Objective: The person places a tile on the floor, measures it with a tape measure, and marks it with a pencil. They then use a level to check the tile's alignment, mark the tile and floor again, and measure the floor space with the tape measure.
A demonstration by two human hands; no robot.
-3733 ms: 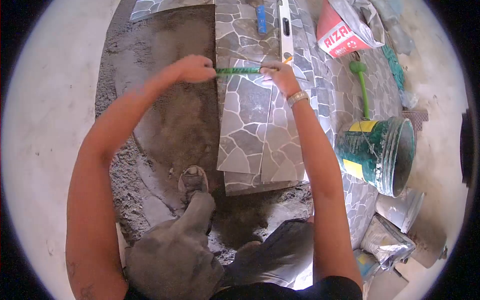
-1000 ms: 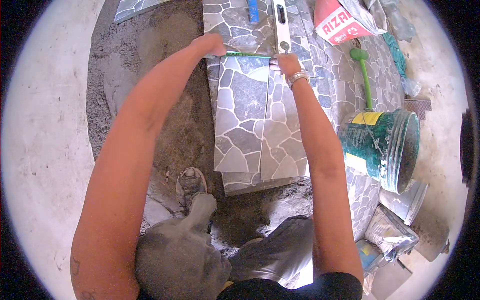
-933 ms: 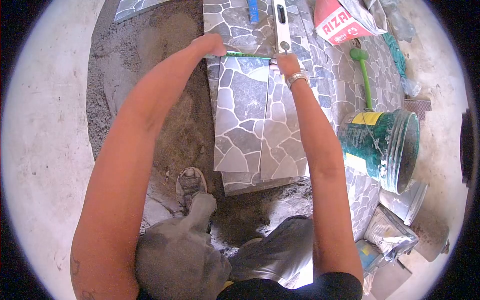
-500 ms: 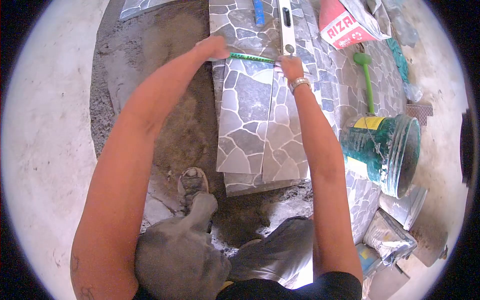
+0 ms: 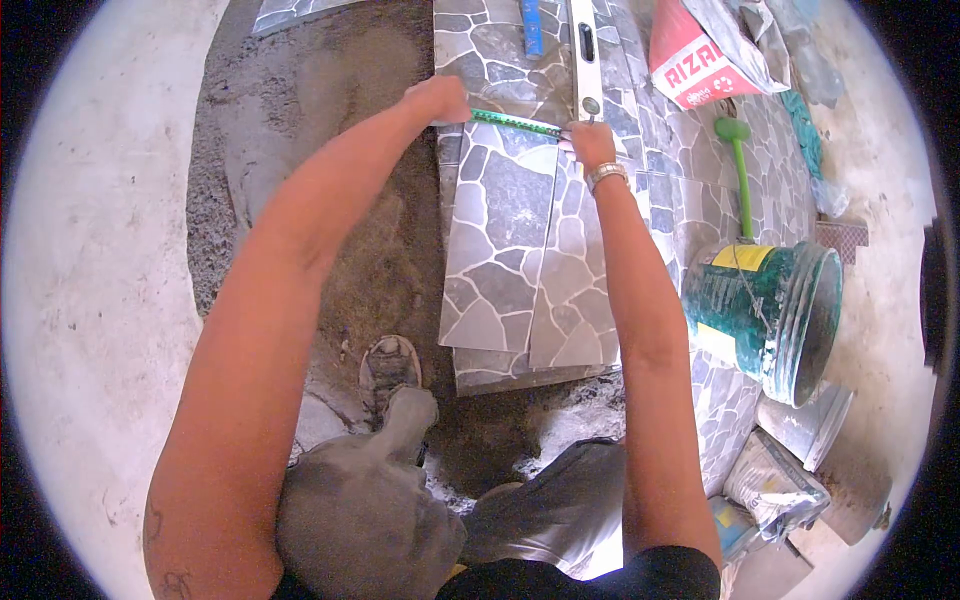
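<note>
A green measuring tape [image 5: 515,120] is stretched across the far end of a loose stone-pattern tile [image 5: 497,240]. My left hand [image 5: 440,98] pins the tape's left end at the tile's left edge. My right hand [image 5: 590,142], with a metal watch on the wrist, holds the tape's right end by a narrower tile strip [image 5: 578,270]. Both tiles lie on top of another tile over the mortar bed [image 5: 340,180].
A spirit level [image 5: 583,50] and a blue tool [image 5: 530,25] lie on laid tiles ahead. At right stand a green bucket [image 5: 770,300], a green-handled mallet [image 5: 740,170], a red cement bag [image 5: 700,60] and crumpled bags. My shoe [image 5: 388,365] rests on the mortar.
Both hands have reached farther forward along the tile, carrying the tape from the tile's upper part to its far end. The view has shifted slightly.
</note>
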